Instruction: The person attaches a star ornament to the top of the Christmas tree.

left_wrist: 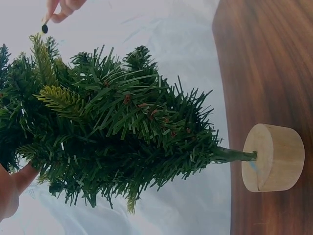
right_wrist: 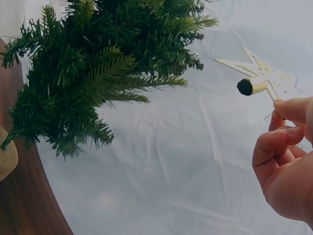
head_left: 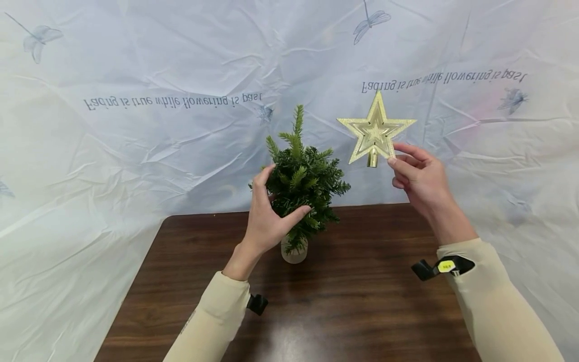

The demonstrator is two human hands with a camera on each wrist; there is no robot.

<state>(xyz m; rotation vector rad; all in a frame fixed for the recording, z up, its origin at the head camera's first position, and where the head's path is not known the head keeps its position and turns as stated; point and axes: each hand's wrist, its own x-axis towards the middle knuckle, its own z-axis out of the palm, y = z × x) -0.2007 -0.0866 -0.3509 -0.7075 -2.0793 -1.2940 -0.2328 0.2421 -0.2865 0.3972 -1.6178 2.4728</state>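
A small artificial Christmas tree [head_left: 312, 181] stands upright on a round wooden base [left_wrist: 281, 156]. My left hand [head_left: 267, 216] holds its foliage from the left, thumb across the front and fingers curved round the side. In the left wrist view, part of that hand [left_wrist: 10, 193] shows at the edge, a finger against the branches. To the right of the treetop, my right hand [head_left: 422, 176] pinches a gold star tree topper [head_left: 375, 131] by its lower right point. The star is upright, apart from the tree, with its short tube [right_wrist: 246, 87] pointing down.
The tree stands on a dark wood-grain table [head_left: 371, 291] with a rounded back corner. Behind it hangs a wrinkled pale sheet [head_left: 181, 146] printed with dragonflies and upside-down lettering. Black straps [head_left: 425, 270] are on both wrists.
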